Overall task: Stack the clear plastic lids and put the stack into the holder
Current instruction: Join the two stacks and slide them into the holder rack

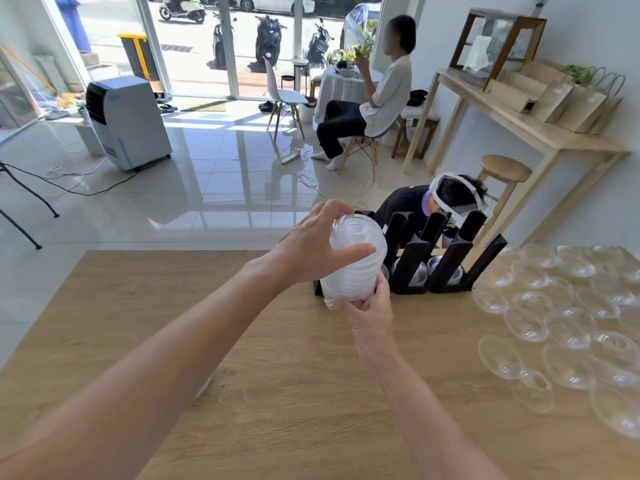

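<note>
A: Item one, the stack of clear dome lids [353,261]. Where am I seeing it sitting?

B: I am seeing it hanging in the air between both hands, above the far edge of the wooden table [242,358] and just in front of the left end of the black lid holder [446,258]. The stack is tilting, dome end up and away from me.

A: Item two, the left hand [311,247]?

B: It is wrapping the upper part of the stack: fingers curling over the top dome, thumb pressing across the near side.

A: Item three, the right hand [372,308]?

B: It is gripping the bottom of the stack from below, fingertips curling round the lowest rims. So the stack is lying lengthwise between the two grips, top in the left, base in the right.

A: Item four, the holder's contents?

B: I am making out clear lids low down in its slots, between the slanted black rails. The count I cannot tell.

A: Item five, remaining stock?

B: Loose clear lids [561,317] are lying spread over the right side of the table, well apart from the hands, many overlapping.
</note>
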Demonstrator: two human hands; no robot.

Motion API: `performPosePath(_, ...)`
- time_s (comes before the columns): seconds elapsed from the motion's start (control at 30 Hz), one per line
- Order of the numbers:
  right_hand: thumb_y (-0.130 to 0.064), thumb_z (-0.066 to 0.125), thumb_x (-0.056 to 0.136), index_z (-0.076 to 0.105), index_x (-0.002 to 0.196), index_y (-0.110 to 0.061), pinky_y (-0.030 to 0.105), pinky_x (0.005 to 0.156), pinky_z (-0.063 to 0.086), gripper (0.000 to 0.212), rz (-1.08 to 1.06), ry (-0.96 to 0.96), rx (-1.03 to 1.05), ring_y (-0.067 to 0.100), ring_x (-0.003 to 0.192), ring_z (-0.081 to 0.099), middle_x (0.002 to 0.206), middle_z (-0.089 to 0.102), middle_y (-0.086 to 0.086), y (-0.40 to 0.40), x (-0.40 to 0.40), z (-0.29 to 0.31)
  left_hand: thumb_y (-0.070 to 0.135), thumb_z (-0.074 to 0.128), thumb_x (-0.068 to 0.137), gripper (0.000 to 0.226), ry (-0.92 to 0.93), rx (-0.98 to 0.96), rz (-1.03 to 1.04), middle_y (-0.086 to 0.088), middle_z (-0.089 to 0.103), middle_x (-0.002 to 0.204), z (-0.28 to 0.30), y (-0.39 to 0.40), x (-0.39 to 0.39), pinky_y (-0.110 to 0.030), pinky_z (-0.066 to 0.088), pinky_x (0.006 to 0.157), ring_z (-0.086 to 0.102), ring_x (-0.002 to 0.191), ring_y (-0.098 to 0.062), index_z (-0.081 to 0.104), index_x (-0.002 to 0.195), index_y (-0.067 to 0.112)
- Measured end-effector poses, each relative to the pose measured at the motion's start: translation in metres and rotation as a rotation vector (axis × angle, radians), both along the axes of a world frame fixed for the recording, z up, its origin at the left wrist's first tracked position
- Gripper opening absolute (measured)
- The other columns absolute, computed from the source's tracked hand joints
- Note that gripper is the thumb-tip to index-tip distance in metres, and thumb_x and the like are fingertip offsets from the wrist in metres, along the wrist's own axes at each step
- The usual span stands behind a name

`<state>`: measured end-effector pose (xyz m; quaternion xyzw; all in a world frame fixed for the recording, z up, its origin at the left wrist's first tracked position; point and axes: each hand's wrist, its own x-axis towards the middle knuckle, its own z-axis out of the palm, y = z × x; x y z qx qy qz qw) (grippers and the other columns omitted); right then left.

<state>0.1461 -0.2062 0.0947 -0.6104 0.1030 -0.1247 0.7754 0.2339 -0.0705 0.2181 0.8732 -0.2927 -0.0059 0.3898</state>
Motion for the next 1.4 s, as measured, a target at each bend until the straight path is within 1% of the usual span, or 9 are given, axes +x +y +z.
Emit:
performPosePath(0.23,0.007,0.08,0.083,0.008,0.163,-0.027,0.043,0.106,0.053,0.113,0.043,0.009,0.041,0.023,0.127,0.063,0.144,0.06,0.008,0.007,0.001,0.004,0.078,0.079,0.058,0.094,0.01,0.021,0.091,0.014,0.044,0.126,-0.005,-0.002,-0.005,-0.026,0.036,0.079,0.048,0.109,-0.012,0.028,0.125,0.036)
performPosePath(0.33,0.006,0.076,0.085,-0.003,0.163,-0.025,0.027,0.093,0.056,0.116,0.072,0.028,0.099,0.016,0.116,0.068,0.128,0.07,0.005,0.006,0.001,0.004,0.081,0.075,0.056,0.095,0.02,0.02,0.125,0.013,0.046,0.125,-0.006,0.0,-0.004,-0.032,0.037,0.081,0.05,0.109,-0.016,0.027,0.125,0.037)
performPosePath(0.43,0.017,0.061,0.084,0.031,0.155,-0.007,0.022,0.07,0.053,0.08,0.046,0.039,0.236,0.014,0.085,0.063,0.1,0.069,0.007,0.005,0.001,0.005,0.082,0.073,0.057,0.095,0.023,0.003,0.136,0.013,0.043,0.124,-0.007,0.002,-0.003,-0.033,0.038,0.083,0.049,0.11,-0.015,0.026,0.126,0.036)
performPosePath(0.53,0.021,0.051,0.085,0.057,0.136,-0.006,0.038,0.094,0.056,0.058,0.028,0.053,0.378,0.026,0.102,0.067,0.115,0.07,0.016,0.006,0.002,0.008,0.08,0.073,0.06,0.095,0.03,-0.009,0.134,0.011,0.045,0.129,-0.009,0.003,-0.002,-0.033,0.037,0.084,0.047,0.111,-0.015,0.027,0.129,0.036)
performPosePath(0.7,0.014,0.048,0.089,0.056,0.137,0.0,0.053,0.112,0.046,0.051,0.004,0.065,0.598,0.038,0.13,0.06,0.137,0.062,0.024,0.005,0.005,0.014,0.079,0.074,0.062,0.094,0.045,-0.029,0.123,0.008,0.047,0.138,-0.011,0.003,-0.001,-0.032,0.036,0.085,0.045,0.111,-0.014,0.029,0.131,0.034)
performPosePath(0.83,-0.011,0.044,0.097,0.06,0.135,-0.001,0.046,0.106,0.05,0.043,0.036,0.029,0.76,0.033,0.124,0.063,0.137,0.064,0.019,0.003,0.006,0.018,0.079,0.075,0.064,0.095,0.04,-0.026,0.112,0.007,0.047,0.143,-0.013,-0.001,0.001,-0.032,0.036,0.086,0.044,0.114,-0.011,0.03,0.134,0.033)
performPosePath(1.0,-0.013,0.042,0.101,0.052,0.141,0.001,0.048,0.115,0.044,0.044,-0.043,0.064,0.793,0.032,0.13,0.061,0.139,0.064,0.018,-0.011,0.007,0.011,0.082,0.068,0.067,0.094,0.07,-0.038,0.041,0.008,0.043,0.149,-0.017,-0.013,0.006,-0.029,0.034,0.091,0.039,0.119,-0.004,0.032,0.14,0.035)
performPosePath(1.2,-0.009,0.046,0.103,0.061,0.131,-0.001,0.041,0.097,0.053,0.033,-0.027,0.017,0.72,0.027,0.117,0.069,0.13,0.069,0.015,-0.045,0.007,0.02,0.079,0.071,0.064,0.09,0.108,-0.052,-0.085,0.009,0.042,0.145,-0.01,-0.036,0.023,-0.03,0.035,0.096,0.043,0.127,-0.011,0.034,0.137,0.041)
performPosePath(1.4,0.002,0.052,0.097,0.066,0.104,-0.013,0.026,0.077,0.039,0.021,-0.029,0.022,0.661,0.01,0.073,0.052,0.087,0.061,0.0,-0.086,0.027,0.037,0.081,0.073,0.057,0.09,0.029,-0.06,-0.134,0.008,0.041,0.137,0.02,-0.074,0.045,-0.035,0.041,0.092,0.05,0.117,-0.018,0.038,0.135,0.05)
